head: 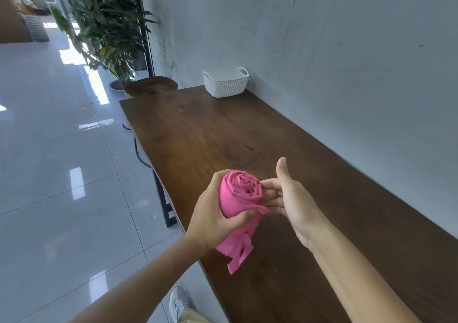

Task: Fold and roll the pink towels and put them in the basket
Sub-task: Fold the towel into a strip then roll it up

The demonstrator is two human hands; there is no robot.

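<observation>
The left hand [213, 213] grips the rolled pink towel [239, 198] above the table [223, 136], spiral end up, tail hanging below. The right hand [290, 196] rests straight fingers against it. The basket [225, 82] stands well beyond both hands.

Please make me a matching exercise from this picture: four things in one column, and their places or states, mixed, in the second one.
Things:
1 pink towel
2 basket
3 right hand
4 plant

Places or states:
a beyond the table, past its far end
b rolled, gripped by the left hand
c on the table's far end
d fingers straight, thumb up

Pairs: 1-b, 2-c, 3-d, 4-a
</observation>
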